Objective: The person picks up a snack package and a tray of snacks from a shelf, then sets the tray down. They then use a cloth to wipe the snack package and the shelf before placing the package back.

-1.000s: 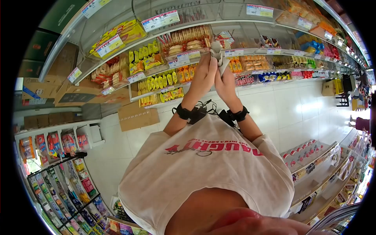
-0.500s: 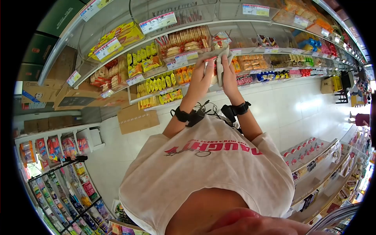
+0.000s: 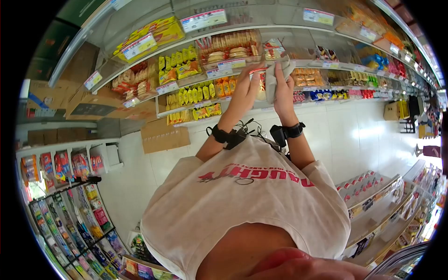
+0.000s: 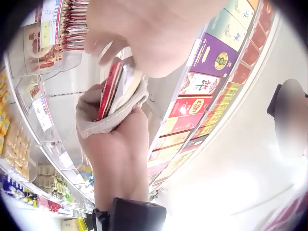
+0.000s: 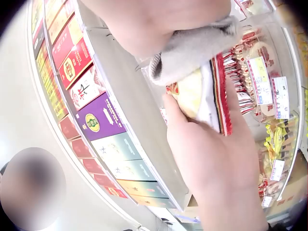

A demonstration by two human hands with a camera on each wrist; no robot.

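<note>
My left hand (image 3: 242,95) grips a flat packet with striped red edges (image 5: 207,96); its thumb and fingers lie along the packet's sides in the right wrist view. A grey cloth (image 3: 280,77) is in my right hand (image 3: 283,98), thumb on one side and fingers behind. The cloth (image 4: 103,127) wraps part of the packet (image 4: 115,91) in the left wrist view. Seen from the right wrist, the cloth (image 5: 192,53) touches the packet's upper end. Both hands are held up before the snack shelves.
Clear shelf bins hold yellow packets (image 3: 186,67), round biscuits (image 3: 228,44) and orange packs (image 3: 308,74). Price tags line the shelf edges. A cardboard box (image 3: 165,136) lies on the floor (image 3: 317,135) at the left. Boxed goods (image 5: 103,115) stand on an upper shelf.
From close together, my hands have moved apart, and the packet has come into sight between them. My right hand and the cloth have shifted right; the shelves sit slightly lower in the head view.
</note>
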